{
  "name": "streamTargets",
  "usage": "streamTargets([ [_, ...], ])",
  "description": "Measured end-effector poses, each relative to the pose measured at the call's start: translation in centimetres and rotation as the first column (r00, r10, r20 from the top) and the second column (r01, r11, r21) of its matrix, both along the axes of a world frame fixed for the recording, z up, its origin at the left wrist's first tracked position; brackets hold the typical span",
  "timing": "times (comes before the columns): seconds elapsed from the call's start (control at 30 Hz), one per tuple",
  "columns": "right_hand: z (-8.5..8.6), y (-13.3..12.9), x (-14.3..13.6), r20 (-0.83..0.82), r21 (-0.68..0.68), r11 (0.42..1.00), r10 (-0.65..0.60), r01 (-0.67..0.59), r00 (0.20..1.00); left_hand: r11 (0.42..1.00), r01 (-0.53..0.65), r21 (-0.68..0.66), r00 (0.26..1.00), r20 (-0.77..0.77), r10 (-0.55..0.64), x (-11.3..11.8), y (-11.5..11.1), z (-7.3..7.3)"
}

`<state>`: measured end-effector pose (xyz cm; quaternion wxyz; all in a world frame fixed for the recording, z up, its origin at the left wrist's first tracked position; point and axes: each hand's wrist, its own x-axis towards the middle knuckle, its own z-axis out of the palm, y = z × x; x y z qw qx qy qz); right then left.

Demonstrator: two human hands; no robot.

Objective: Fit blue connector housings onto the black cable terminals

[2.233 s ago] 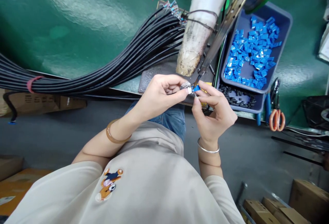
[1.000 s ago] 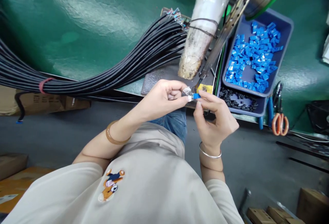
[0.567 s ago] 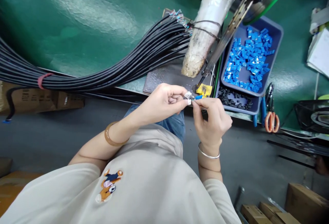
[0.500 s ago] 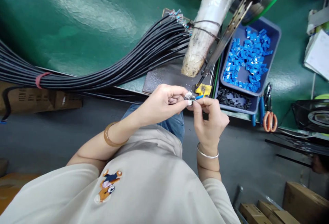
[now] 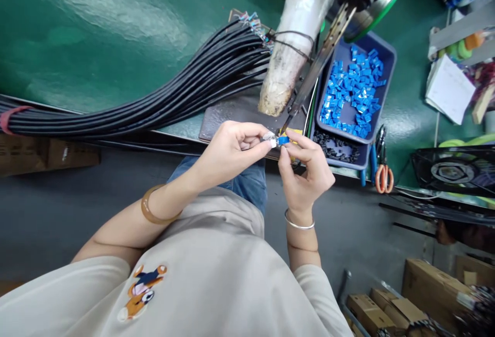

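My left hand (image 5: 234,147) is closed in a pinch, its thumb and forefinger tips covered in white. Between those tips is what looks like the end of a thin wired cable, mostly hidden by the fingers. A small blue connector (image 5: 283,140) juts out to the right of this pinch. The thumb and fingers of my right hand (image 5: 307,169) close around the connector's other end. Just above the hands, the thin dark tip of a metal tool on an arm (image 5: 317,66) points down, with a yellow piece (image 5: 296,134) beside it.
A thick bundle of black cables (image 5: 154,105) with stripped ends lies on the green table (image 5: 116,43). A plastic-wrapped white tube (image 5: 296,33) hangs above a dark plate (image 5: 222,115). At right are a tray (image 5: 390,69) of blue connectors, small black parts (image 5: 336,150) and orange-handled scissors (image 5: 384,178).
The view has shifted to the right. The blue connector shows more fully between the hands, and my right fingers have opened a little around it.
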<state>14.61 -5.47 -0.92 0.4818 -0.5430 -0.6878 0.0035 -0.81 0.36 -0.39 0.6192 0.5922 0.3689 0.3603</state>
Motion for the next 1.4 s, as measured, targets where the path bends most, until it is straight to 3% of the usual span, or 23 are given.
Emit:
streamTargets([
  [0.1, 0.0, 0.3, 0.0, 0.056, 0.037, 0.999, -0.026, 0.024, 0.998, 1.0, -0.001, -0.021, 1.0, 0.018, 0.002, 0.2, 0.2, -0.1],
  [0.33, 0.2, 0.6, 0.0, 0.03, -0.021, 0.999, -0.043, 0.044, 0.999, 1.0, -0.002, 0.016, 1.0, -0.011, 0.002, 0.3, 0.4, -0.1],
  [0.73, 0.4, 0.8, 0.0, -0.041, -0.081, 0.995, -0.059, 0.055, 0.997, 0.971, 0.011, 0.24, 0.993, -0.118, 0.018, 0.5, 0.5, 0.3],
  [1.03, 1.3, 0.8, -0.1, -0.005, -0.049, 0.996, -0.071, 0.071, 0.997, 0.984, -0.001, 0.181, 0.998, -0.067, 0.013, 0.4, 0.4, 0.6],
  [1.3, 1.8, -0.2, -0.2, 0.161, -0.034, 0.997, -0.066, 0.073, 0.985, 0.987, 0.135, -0.084, 0.991, 0.019, -0.134, 0.0, 1.1, 0.9],
  [1.4, 1.6, -0.2, -0.1, 0.172, -0.042, 0.997, -0.054, 0.063, 0.984, 0.98, 0.163, -0.118, 0.987, 0.028, -0.161, 0.0, 1.2, 0.7],
])
